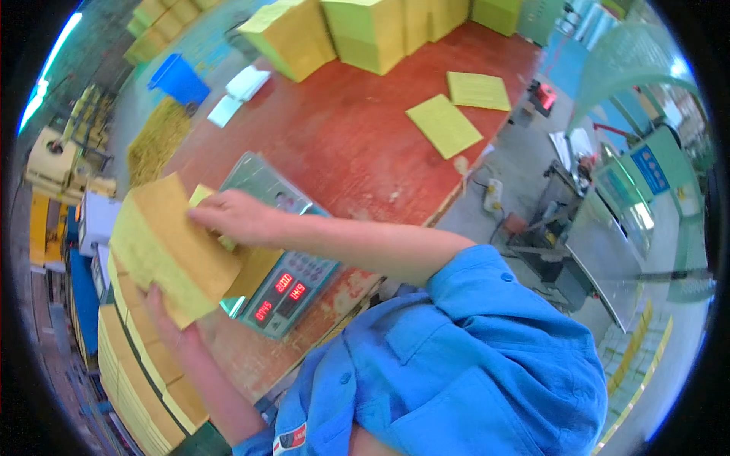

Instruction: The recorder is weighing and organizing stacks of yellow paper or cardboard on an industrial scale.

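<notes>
A thick stack of yellow paper sheets (pixel 163 251), tan along one side, is tilted up at the left. My left hand (pixel 166 313) grips its lower edge, the fingers partly hidden behind it. My right hand (pixel 228 215) reaches across with curled fingers closed at the stack's upper right edge. More yellow paper shows under and behind this hand. Beneath my right forearm lies a digital scale (pixel 266 178) with a clear top, a keypad and a lit red display (pixel 283 295); paper and arm hide part of it.
The scale rests on a worn red table (pixel 342 129). Two flat yellow sheets or thin stacks (pixel 445 125) lie at the right; tall yellow stacks (pixel 365 34) line the far edge. White papers (pixel 239 93) and a blue bin (pixel 179 78) are far left. Long yellow stacks (pixel 137 372) stand near left.
</notes>
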`<action>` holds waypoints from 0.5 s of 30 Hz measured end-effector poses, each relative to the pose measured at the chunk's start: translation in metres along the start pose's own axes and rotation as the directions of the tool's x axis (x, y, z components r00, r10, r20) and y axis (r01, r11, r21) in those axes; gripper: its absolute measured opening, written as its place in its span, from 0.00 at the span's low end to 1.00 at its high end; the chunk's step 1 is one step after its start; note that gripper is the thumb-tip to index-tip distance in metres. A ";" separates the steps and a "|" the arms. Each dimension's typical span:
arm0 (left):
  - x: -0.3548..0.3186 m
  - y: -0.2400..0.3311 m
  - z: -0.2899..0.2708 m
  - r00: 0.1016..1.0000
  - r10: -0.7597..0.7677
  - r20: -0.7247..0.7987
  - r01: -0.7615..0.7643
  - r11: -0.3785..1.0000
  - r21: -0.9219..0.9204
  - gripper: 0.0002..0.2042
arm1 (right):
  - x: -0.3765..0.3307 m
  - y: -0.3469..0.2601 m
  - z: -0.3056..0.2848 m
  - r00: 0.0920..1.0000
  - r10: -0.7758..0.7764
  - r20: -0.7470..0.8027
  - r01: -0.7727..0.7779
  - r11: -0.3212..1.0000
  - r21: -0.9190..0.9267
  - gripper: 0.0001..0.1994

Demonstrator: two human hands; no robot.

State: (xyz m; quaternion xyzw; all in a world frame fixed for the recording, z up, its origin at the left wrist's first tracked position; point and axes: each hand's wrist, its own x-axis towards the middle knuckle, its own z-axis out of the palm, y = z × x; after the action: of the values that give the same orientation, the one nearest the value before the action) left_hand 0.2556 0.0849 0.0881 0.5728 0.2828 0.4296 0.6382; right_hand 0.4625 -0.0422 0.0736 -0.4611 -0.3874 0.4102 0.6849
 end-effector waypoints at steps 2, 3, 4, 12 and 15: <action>-0.016 0.031 0.042 1.000 0.015 0.005 -0.015 1.000 0.018 0.32 | -0.020 -0.029 -0.008 0.996 0.050 0.078 -0.053 0.998 0.040 0.29; -0.022 0.039 0.061 0.998 0.029 0.055 -0.030 0.999 0.024 0.32 | -0.027 -0.030 -0.013 0.997 0.049 0.062 -0.052 0.998 0.041 0.29; -0.029 0.050 0.079 0.994 0.044 0.100 -0.048 0.998 0.032 0.32 | -0.033 -0.032 -0.016 0.993 -0.092 0.073 0.082 0.988 0.135 0.33; -0.031 0.013 0.198 0.975 -0.038 0.218 -0.008 0.978 0.207 0.33 | -0.089 -0.042 -0.110 0.981 -0.170 -0.098 0.195 0.897 0.398 0.45; -0.029 -0.035 0.254 0.970 -0.162 0.181 0.114 0.962 0.248 0.32 | -0.095 -0.022 -0.172 0.978 -0.025 -0.206 0.088 0.949 0.304 0.41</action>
State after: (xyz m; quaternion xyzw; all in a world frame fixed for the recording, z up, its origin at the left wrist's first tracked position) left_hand 0.4659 -0.0637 0.0967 0.6635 0.3056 0.2876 0.6194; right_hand 0.5893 -0.1890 0.0328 -0.3747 -0.2602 0.3980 0.7959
